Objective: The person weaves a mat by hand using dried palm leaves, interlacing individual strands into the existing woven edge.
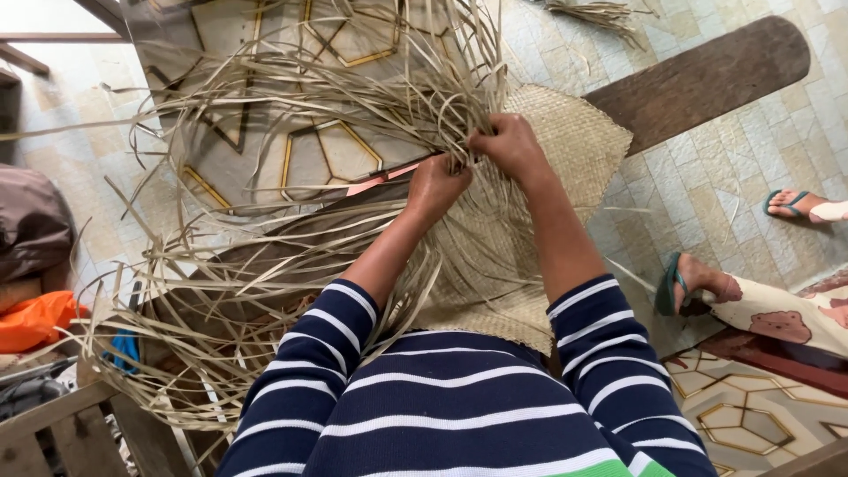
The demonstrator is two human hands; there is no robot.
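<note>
**Both hands pinching strips at the mat's edge**

Both hands work close together at the unfinished edge of a woven mat point(565, 150). The left hand point(435, 187) is curled shut on a bunch of loose dry strips point(291, 256), knuckles up. The right hand point(508, 146), just beside it at about 1 o'clock, pinches a few strips between thumb and fingers. The mat lies over a dark wooden plank point(707, 75) that runs off toward 2 o'clock, and the free strips fan out from 9 to 12 o'clock across the tiled floor point(751, 150). Another person's sandalled feet point(689, 283) rest at 3 o'clock.

Risk, as I judge it: the strips look brittle and tangled, so a hard tug could snap one or loosen the finished weave. A slackened pinch could let the held strips slip out of order.
</note>
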